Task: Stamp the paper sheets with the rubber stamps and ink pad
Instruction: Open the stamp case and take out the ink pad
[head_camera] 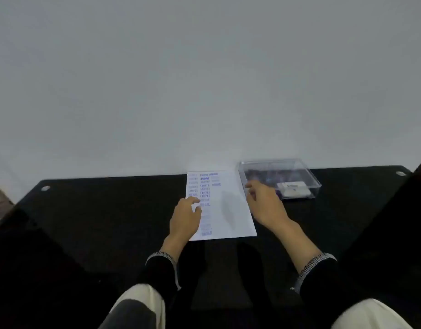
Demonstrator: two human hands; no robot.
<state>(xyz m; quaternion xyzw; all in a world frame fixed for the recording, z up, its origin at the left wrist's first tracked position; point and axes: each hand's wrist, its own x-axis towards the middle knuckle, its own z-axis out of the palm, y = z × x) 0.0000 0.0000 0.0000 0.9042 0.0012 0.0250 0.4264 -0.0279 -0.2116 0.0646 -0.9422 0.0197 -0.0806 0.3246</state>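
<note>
My left hand [184, 218] rests open on the stamped paper sheet [231, 210]; my empty, loosely open right hand [266, 203], beside the sheet, is nearer the clear stamp box [299, 172].

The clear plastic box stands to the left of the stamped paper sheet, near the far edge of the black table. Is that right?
Not quite. The head view shows the clear plastic box to the right of the stamped paper sheet, near the black table's far edge.

Glossy black glass worktop [110, 205] with metal fixing discs [45, 188]; matt white paper sheet [228, 210]; clear, shiny plastic box [299, 173]; knitted cloth cuffs [316, 262]
</note>
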